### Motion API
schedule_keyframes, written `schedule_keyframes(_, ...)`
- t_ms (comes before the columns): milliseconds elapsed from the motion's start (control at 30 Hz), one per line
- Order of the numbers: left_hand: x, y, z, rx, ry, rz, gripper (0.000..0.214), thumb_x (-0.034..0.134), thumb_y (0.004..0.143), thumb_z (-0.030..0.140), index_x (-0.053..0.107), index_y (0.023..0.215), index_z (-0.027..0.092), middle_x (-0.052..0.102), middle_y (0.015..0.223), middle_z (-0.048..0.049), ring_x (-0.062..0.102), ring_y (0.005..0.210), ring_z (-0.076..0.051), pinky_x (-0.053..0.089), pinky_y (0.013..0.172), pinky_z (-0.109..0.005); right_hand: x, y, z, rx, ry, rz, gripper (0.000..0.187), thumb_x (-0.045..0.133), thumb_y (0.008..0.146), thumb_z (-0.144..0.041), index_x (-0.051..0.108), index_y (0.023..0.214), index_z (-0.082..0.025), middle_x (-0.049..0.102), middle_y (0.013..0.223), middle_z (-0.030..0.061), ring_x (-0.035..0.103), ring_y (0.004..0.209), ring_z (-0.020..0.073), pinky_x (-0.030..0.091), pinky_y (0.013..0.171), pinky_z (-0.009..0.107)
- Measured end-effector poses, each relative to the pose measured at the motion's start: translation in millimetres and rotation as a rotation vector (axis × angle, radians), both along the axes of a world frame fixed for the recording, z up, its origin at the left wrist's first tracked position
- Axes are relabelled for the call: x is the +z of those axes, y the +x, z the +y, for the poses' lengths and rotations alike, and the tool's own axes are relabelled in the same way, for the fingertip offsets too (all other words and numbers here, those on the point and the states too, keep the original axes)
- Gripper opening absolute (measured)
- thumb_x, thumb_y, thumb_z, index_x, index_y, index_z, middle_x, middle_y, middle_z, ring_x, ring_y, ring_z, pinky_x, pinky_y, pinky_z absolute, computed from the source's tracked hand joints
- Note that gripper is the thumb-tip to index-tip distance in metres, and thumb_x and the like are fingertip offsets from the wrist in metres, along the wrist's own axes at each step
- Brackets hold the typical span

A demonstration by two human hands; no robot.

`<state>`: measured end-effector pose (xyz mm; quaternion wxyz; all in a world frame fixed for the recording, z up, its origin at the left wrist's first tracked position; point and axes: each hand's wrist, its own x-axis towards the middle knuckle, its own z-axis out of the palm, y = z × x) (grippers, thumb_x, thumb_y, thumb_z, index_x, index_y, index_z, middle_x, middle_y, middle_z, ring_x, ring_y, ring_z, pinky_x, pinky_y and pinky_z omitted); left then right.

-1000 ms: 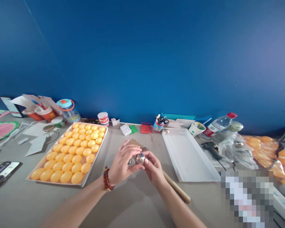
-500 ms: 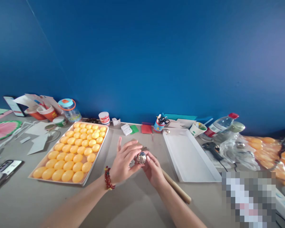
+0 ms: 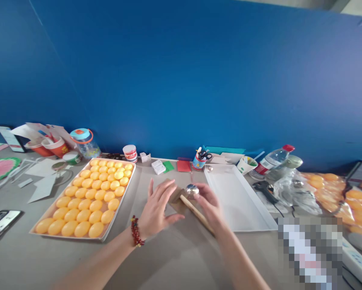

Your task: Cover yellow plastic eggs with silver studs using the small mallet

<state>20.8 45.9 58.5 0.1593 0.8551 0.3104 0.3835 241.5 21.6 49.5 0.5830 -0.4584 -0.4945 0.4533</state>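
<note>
My right hand holds a shiny silver ball between thumb and fingers, above the table. To its left, my left hand, with a dark red bead bracelet on the wrist, is open with the fingers spread and the palm toward the ball. A wooden stick-like handle lies slanted below the hands, its near end passing behind the right wrist. Its far end rests at a brown flat piece, partly hidden by the left hand.
On the left stands a shallow box of orange balls; on the right, a white tray. Behind are a pen cup, a small white box and a red square. Farther right are a bottle and a glue gun.
My left hand has let go of the silver ball and opened. My right hand has carried the ball to the right and slightly up. The view has shifted slightly.
</note>
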Motion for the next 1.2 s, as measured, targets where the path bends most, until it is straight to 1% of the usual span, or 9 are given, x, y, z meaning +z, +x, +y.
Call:
schedule_keyframes(133,0.5,-2,2,0.046,-0.036,0.039,0.045,0.06,0.09,0.039,0.053,0.132,0.025,0.053,0.144,-0.0146,0.05,0.133,-0.03,0.0,0.121,-0.054,-2.3,86,12,-0.441,0.026,-0.578,0.039,0.067,0.081,-0.045,0.061,0.111,-0.021,0.072,0.101,0.0093,0.069,0.087,0.0244,0.056,0.08,0.039)
schedule_keyframes(233,-1.4,-1,4,0.053,-0.078,0.065,0.028,0.056,0.093,0.036,0.061,0.119,0.026,0.058,0.138,-0.0121,0.055,0.127,-0.028,0.002,0.121,-0.055,-15.3,130,17,-0.482,-0.157,-0.97,0.03,0.063,0.081,-0.043,0.064,0.102,-0.022,0.074,0.092,0.0082,0.071,0.08,0.026,0.056,0.072,0.039)
schedule_keyframes(367,-2.9,1,3,0.026,-0.087,0.115,0.022,0.056,0.094,0.035,0.064,0.111,0.025,0.064,0.129,-0.0111,0.06,0.12,-0.026,0.006,0.12,-0.057,-20.5,134,20,-0.518,-0.172,-1.076,0.037,0.056,0.086,-0.043,0.063,0.113,-0.019,0.073,0.105,0.0154,0.071,0.088,0.0307,0.055,0.074,0.042)
schedule_keyframes(433,-1.6,1,2,0.016,-0.075,0.137,0.021,0.056,0.094,0.034,0.064,0.111,0.025,0.064,0.128,-0.0107,0.061,0.119,-0.026,0.008,0.12,-0.057,-15.0,128,20,-0.647,-0.076,-1.17,0.044,0.045,0.094,-0.041,0.056,0.128,-0.015,0.064,0.127,0.0209,0.066,0.105,0.0333,0.053,0.085,0.046)
schedule_keyframes(533,2.2,0,1,0.038,-0.051,0.141,0.019,0.054,0.096,0.032,0.063,0.11,0.024,0.065,0.127,-0.0096,0.061,0.12,-0.025,0.013,0.12,-0.057,-6.1,131,21,-0.769,0.089,-1.234,0.043,0.037,0.098,-0.036,0.053,0.133,-0.018,0.057,0.137,0.0169,0.061,0.116,0.0301,0.05,0.094,0.043)
schedule_keyframes(700,7.2,-2,1,0.059,-0.008,0.132,0.016,0.052,0.097,0.028,0.062,0.108,0.024,0.067,0.124,-0.0081,0.061,0.12,-0.022,0.013,0.12,-0.055,-17.5,162,32,-0.659,-0.099,-1.209,0.037,0.04,0.095,-0.035,0.06,0.122,-0.02,0.069,0.117,0.0128,0.069,0.094,0.0258,0.055,0.08,0.038)
schedule_keyframes(833,7.8,-2,1,0.045,-0.01,0.118,0.014,0.054,0.096,0.028,0.063,0.107,0.024,0.068,0.121,-0.0063,0.064,0.114,-0.02,0.013,0.12,-0.055,-37.8,178,52,-0.53,-0.147,-1.266,0.035,0.047,0.085,-0.021,0.066,0.115,-0.021,0.072,0.113,0.0099,0.069,0.095,0.026,0.055,0.082,0.038)
schedule_keyframes(1033,9.4,-1,1,-0.047,-0.063,0.125,0.013,0.055,0.095,0.026,0.064,0.103,0.024,0.072,0.11,-0.0024,0.068,0.101,-0.018,0.017,0.12,-0.055,-41.3,174,94,-0.351,-0.029,-1.328,0.065,0.044,0.071,-0.001,0.061,0.13,-0.02,0.062,0.136,0.0096,0.059,0.12,0.0275,0.047,0.103,0.042)
schedule_keyframes(1200,11.0,-2,3,-0.127,-0.095,0.132,0.013,0.055,0.094,0.024,0.064,0.103,0.022,0.074,0.105,-0.0029,0.068,0.098,-0.019,0.029,0.115,-0.052,-32.5,167,115,-0.175,0.1,-1.353,0.06,0.044,0.066,0.003,0.071,0.113,-0.022,0.071,0.122,0.0031,0.058,0.121,0.0212,0.043,0.107,0.033)
